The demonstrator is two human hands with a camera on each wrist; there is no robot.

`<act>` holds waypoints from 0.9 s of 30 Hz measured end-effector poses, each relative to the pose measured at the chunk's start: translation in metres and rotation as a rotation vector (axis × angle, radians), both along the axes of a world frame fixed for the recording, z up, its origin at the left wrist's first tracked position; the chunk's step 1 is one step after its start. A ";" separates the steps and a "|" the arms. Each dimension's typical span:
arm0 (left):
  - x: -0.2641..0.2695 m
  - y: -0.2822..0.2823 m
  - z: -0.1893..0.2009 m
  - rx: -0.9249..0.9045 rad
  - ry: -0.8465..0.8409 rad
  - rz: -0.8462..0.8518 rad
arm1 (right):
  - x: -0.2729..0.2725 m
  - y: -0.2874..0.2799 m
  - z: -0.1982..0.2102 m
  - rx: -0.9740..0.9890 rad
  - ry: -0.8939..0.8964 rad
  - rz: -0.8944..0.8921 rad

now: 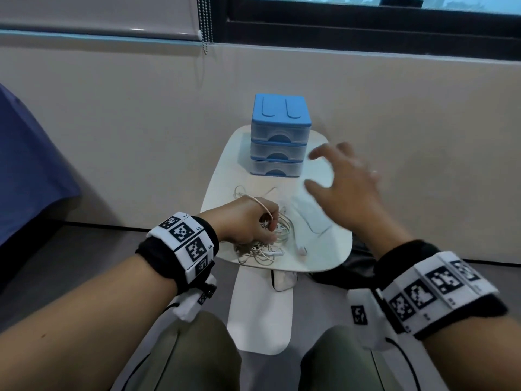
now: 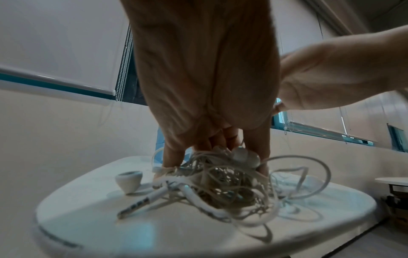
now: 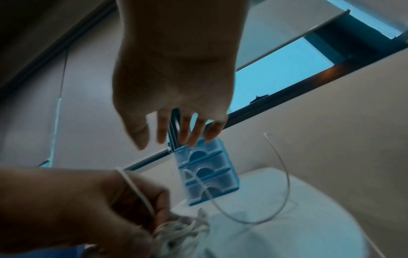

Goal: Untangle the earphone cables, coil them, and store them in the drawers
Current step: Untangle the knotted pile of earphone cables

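Observation:
A knot of white earphone cables [image 1: 265, 244] [image 2: 225, 185] lies on the near part of a small white table [image 1: 332, 249]. My left hand [image 1: 251, 221] [image 2: 209, 153] sits on the knot with fingers curled into it, gripping strands; one loop [image 1: 260, 203] runs over the back of the hand. A jack plug [image 2: 137, 204] and a loose ear tip [image 2: 129, 179] lie beside the knot. My right hand [image 1: 335, 176] [image 3: 176, 134] hovers in the air with fingers spread, holding nothing, just right of the blue three-drawer box [image 1: 280, 136] [image 3: 207, 172]. All drawers look pushed in.
The table stands against a beige wall under a window with a bead chain [image 1: 204, 24]. A blue cloth [image 1: 25, 170] lies at the left. A dark bag [image 1: 349, 266] sits on the floor right of the table. My knees are below the table's near edge.

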State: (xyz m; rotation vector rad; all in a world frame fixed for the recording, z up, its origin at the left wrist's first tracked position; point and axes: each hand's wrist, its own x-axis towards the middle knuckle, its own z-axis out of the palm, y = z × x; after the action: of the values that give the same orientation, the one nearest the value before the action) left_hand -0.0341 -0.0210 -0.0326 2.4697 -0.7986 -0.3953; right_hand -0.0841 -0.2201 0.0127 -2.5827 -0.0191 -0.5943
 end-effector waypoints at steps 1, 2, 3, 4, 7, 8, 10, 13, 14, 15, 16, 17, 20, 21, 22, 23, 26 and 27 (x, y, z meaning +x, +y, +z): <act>0.000 0.000 0.000 -0.006 0.000 -0.003 | -0.001 0.012 -0.006 0.079 0.038 0.184; 0.000 0.000 0.001 0.013 -0.009 -0.013 | -0.002 0.024 -0.010 0.132 0.120 0.339; 0.000 -0.001 0.001 0.038 -0.023 -0.028 | 0.000 0.033 -0.016 0.132 0.200 0.437; 0.000 -0.001 0.002 0.056 -0.026 -0.045 | 0.002 0.039 -0.021 0.116 0.247 0.478; 0.000 -0.001 0.002 0.060 -0.029 -0.027 | 0.011 0.043 -0.032 0.213 0.225 0.433; 0.000 -0.001 0.002 0.082 -0.045 -0.018 | 0.014 0.041 -0.034 0.260 0.207 0.405; 0.002 -0.002 0.001 0.106 -0.073 -0.026 | 0.020 0.035 -0.039 0.359 0.194 0.331; 0.002 -0.002 0.001 0.097 -0.083 -0.029 | 0.023 0.025 -0.045 0.632 0.252 0.250; 0.004 -0.002 0.000 0.093 -0.077 -0.027 | 0.024 0.021 -0.048 0.736 0.266 0.232; 0.005 -0.001 -0.001 0.092 -0.072 -0.026 | 0.023 0.016 -0.051 0.821 0.260 0.203; 0.006 -0.002 -0.002 0.084 -0.064 -0.023 | 0.023 0.010 -0.055 0.885 0.240 0.166; 0.006 -0.001 -0.003 0.078 -0.058 -0.020 | 0.022 0.005 -0.060 0.922 0.223 0.134; 0.006 0.001 -0.006 0.051 -0.036 -0.009 | 0.018 -0.011 -0.081 0.926 0.269 0.149; 0.005 0.002 -0.007 0.034 -0.021 -0.002 | 0.016 -0.015 -0.087 0.911 0.288 0.162; 0.004 0.003 -0.007 0.013 -0.004 0.004 | 0.015 -0.019 -0.092 0.906 0.295 0.166; 0.002 0.004 -0.006 -0.006 0.014 0.012 | 0.014 -0.022 -0.095 0.904 0.295 0.169; -0.002 0.004 -0.005 -0.048 0.063 0.045 | 0.015 -0.022 -0.097 0.842 0.323 0.189; -0.003 0.003 -0.004 -0.061 0.073 0.052 | 0.016 -0.022 -0.097 0.836 0.326 0.189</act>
State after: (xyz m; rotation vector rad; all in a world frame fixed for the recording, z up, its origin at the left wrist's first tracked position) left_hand -0.0376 -0.0176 -0.0362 2.3996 -0.7048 -0.4333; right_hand -0.0683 -0.2419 -0.0847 -1.8005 0.0765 -0.0623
